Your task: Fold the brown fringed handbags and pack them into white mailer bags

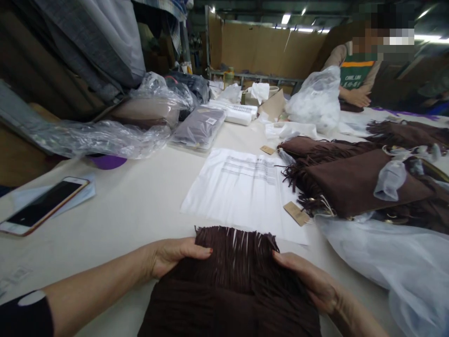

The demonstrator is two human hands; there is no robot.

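The left hand and the right hand each hold one side of the brown fringe. It is over the table, close to the white sheet.

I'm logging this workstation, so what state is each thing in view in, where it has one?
Brown fringed piece: held in both hands, fringe at its far edge
Left hand: gripping its left side, thumb on top
Right hand: gripping its right side, thumb on top
Phone: face up, screen dark
Printed white wrapper: spread flat
Grey package: in clear plastic
Translucent sheet: rumpled
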